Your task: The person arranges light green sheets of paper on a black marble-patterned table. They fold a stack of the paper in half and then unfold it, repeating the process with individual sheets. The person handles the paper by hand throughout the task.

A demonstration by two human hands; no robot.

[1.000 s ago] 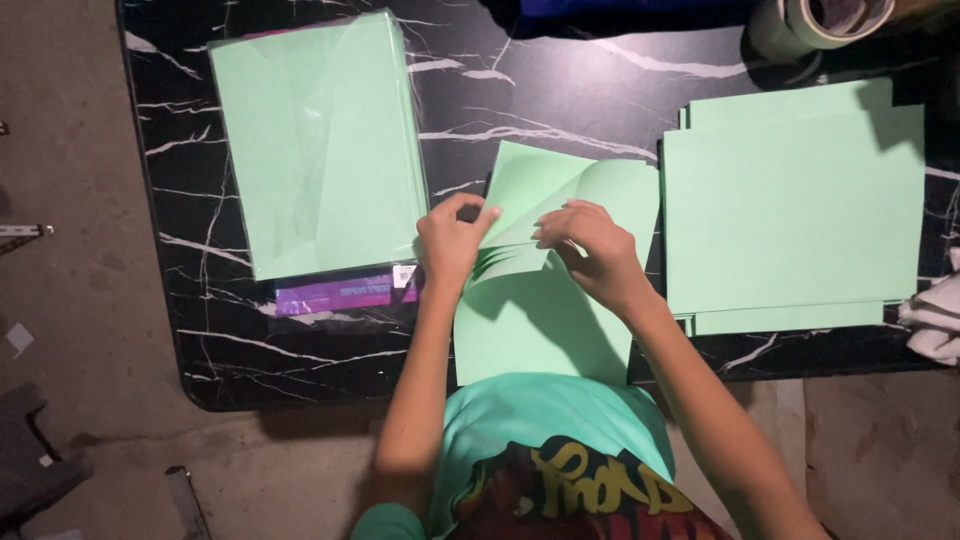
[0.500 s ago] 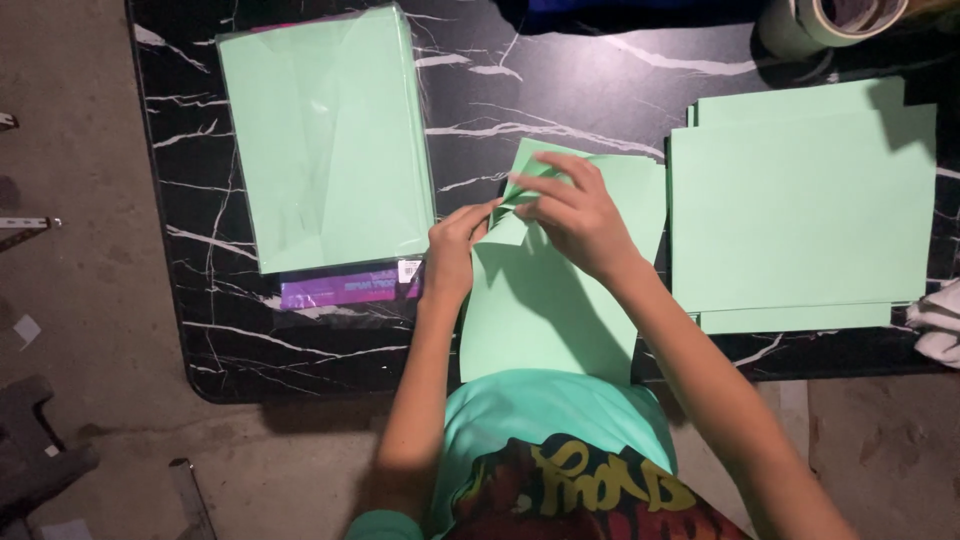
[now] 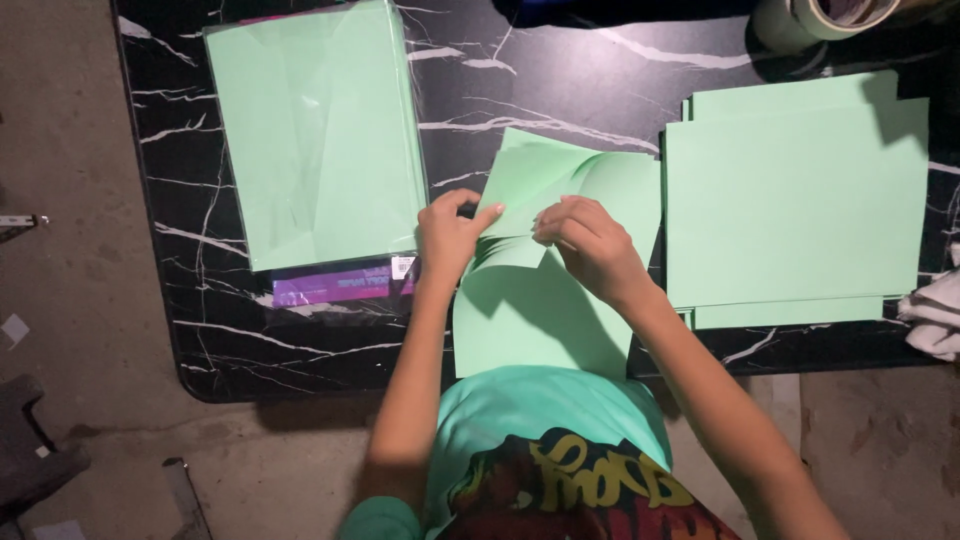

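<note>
Teal cloth of the person's shirt (image 3: 545,420) fills the bottom centre of the frame, with both bare forearms rising from it toward the middle. Just above, a mint-green sheet of paper (image 3: 535,310) lies on the near edge of the black marble-patterned table (image 3: 560,90), its upper part folded over and lifted. The left hand (image 3: 450,235), left of centre, has its fingers curled and pinches the left edge of that folded flap between thumb and forefinger. The right hand (image 3: 590,245), just beside it, is likewise closed in a pinch on the flap's lower edge (knuckles bent, fingertips pressed to the paper). At the right of the frame sits a stack of green sheets (image 3: 795,205), squared but slightly offset. In the upper left lies a clear-wrapped pack of green paper (image 3: 315,130) with a purple label strip (image 3: 335,288) at its near end. A roll of tape (image 3: 825,15) shows at the top right edge.
</note>
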